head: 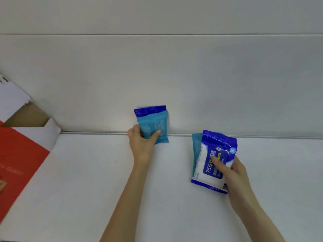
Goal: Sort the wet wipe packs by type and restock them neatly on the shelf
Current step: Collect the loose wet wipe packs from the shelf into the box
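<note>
- While standing upright against the far wall of the white shelf: teal wipe pack, gripped by left hand, thumb across its front.
- To the right, nearer: white-and-blue pack marked 75%, second teal pack just behind, clasped in right hand.
- Far left: open red-and-white cardboard box, contents out of sight.

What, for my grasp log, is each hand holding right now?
Left hand: grips an upright teal pack.
Right hand: grips a blue-and-white 75% pack with a second teal pack behind it.
</note>
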